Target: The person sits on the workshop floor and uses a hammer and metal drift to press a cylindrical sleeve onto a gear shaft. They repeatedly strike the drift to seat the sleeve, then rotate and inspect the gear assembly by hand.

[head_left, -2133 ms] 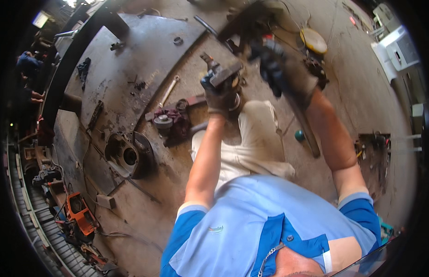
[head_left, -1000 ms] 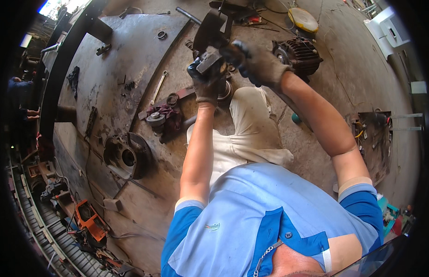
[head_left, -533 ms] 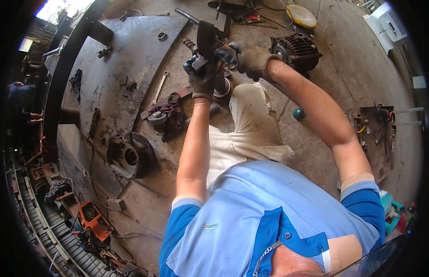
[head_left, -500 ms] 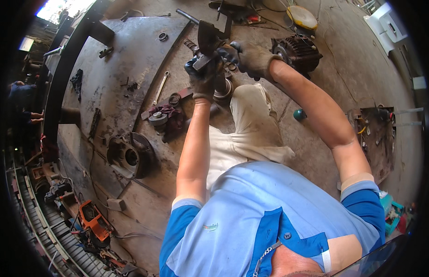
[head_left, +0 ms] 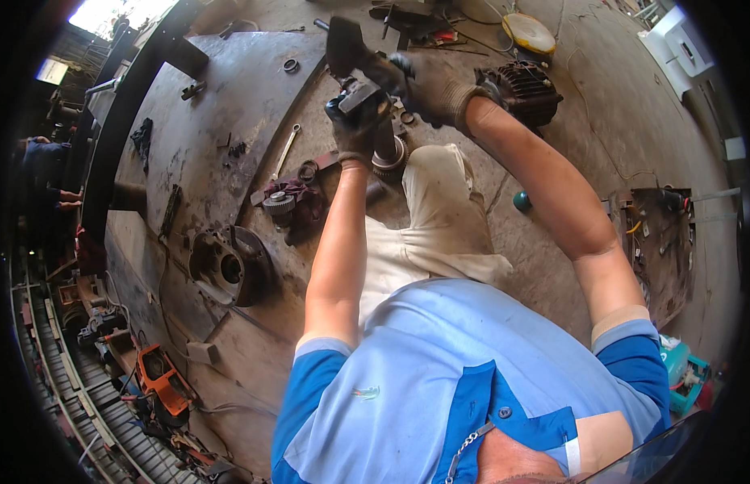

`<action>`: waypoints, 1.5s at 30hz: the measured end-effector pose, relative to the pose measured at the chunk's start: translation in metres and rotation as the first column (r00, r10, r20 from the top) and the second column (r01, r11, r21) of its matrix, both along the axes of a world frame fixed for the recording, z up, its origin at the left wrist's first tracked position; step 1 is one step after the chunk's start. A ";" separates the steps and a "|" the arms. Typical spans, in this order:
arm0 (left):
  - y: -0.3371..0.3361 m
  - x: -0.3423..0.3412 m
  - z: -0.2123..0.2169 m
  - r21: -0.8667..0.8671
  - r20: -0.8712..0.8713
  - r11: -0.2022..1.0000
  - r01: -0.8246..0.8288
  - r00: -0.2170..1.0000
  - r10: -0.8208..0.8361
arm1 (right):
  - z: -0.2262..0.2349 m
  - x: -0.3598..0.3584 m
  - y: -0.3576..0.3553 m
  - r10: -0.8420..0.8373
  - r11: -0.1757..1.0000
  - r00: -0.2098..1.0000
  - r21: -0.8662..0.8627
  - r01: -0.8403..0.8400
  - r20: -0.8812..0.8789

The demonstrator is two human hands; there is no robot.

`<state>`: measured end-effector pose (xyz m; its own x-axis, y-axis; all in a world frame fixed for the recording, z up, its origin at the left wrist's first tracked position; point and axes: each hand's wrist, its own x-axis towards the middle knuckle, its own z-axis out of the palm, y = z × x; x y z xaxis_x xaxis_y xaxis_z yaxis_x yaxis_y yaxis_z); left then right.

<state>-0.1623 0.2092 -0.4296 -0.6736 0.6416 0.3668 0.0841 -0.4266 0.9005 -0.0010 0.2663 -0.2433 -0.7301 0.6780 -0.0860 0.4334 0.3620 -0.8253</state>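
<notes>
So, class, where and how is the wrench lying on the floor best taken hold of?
Probably at mid-length, from directly above, pinching across the wrench: it lies flat, its slim middle is uncovered, and its nearer end sits close to the dull red bar.

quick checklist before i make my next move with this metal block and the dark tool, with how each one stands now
1. Gloves on the left hand and right hand: ok, both gloved.
2. Right hand gripping the dark tool: ok, though its firmness cannot be judged.
3. Metal block steady in the left hand: cannot tell; it is held, but contact below is hidden.
4. Left fingers well clear of the tool's head: not ok, I'd say; they look close.
5. Knee clear of the geared shaft: cannot tell; they look very close.
6. Spanner out of the hands: ok, lying on the floor.
</notes>
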 end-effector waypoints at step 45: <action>-0.019 0.018 0.041 0.083 0.208 0.994 0.073 0.974 -0.089 | -0.257 0.210 -0.070 -0.278 0.958 0.777 0.220 0.183 0.565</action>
<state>-0.1447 0.1900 -0.3889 -0.6879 0.6735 0.2706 -0.1419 -0.4904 0.8599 0.2093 0.1961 -0.5005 -0.3917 0.8582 -0.3318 0.9000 0.2824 -0.3321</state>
